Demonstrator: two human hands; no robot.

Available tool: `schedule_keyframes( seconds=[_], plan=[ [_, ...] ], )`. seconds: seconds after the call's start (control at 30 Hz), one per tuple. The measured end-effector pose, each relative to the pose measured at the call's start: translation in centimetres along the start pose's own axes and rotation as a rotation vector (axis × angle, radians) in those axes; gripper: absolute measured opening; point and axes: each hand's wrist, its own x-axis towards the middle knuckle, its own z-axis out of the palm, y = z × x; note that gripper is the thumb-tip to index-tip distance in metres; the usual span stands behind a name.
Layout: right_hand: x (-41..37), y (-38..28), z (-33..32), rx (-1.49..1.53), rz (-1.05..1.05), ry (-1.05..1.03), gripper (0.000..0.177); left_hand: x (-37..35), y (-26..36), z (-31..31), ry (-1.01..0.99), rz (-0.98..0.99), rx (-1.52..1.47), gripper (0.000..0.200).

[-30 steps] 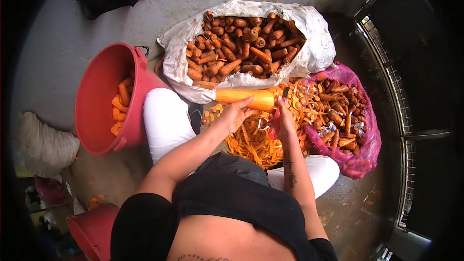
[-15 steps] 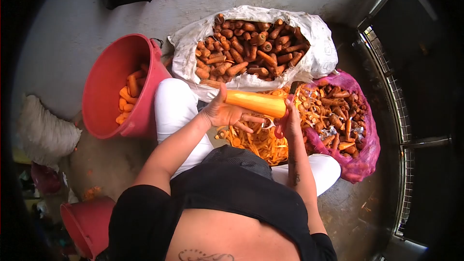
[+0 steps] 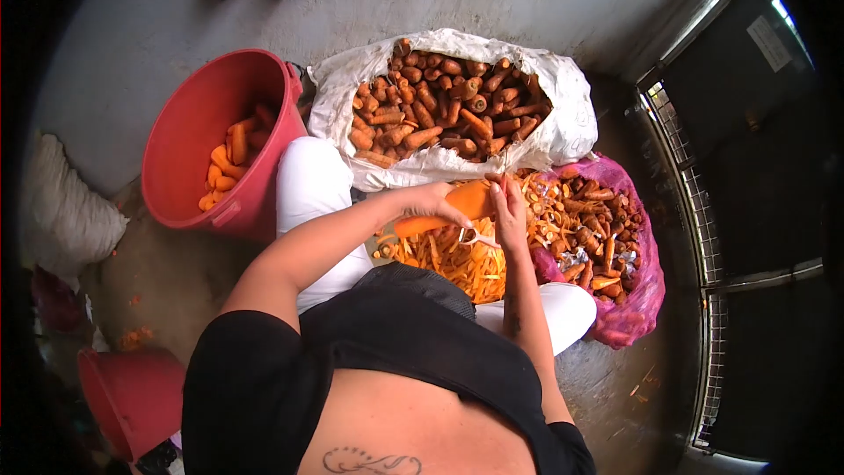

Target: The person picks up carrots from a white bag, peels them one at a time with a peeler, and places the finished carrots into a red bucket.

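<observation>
Since the long, smooth, bright-orange carrot is held out in the air between the knees, above the heap of loose orange peelings on the floor, the stroke likely goes best when it is short and runs away from the holding hand. The left hand has its fingers wrapped over the middle of the carrot. The right hand is at the thicker end, its fingers curled shut around a small metal-looped peeler that shows just beneath the carrot. Turning the carrot a little after each pass, and keeping the left thumb behind the blade's path, would seem the safe way. The skin looks already clean on the side that shows.

Much is hard to make out. The peeler's handle is buried in the right hand and its blade cannot be seen, so whether it touches the carrot is unclear. The carrot's underside is hidden too. The round red plastic bucket of peeled carrots, the open white woven sack of unpeeled ones and the pink mesh bag of scraps lie near — their depths are out of sight.
</observation>
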Motion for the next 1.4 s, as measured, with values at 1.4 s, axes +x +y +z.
schedule_keyframes(
  seconds=[1.4],
  plan=[
    [-4.9,-2.2,6.6,-0.226,0.335,0.076,0.041,-0.1,-5.7,-1.9,0.693,0.241,1.165,0.057]
  ],
)
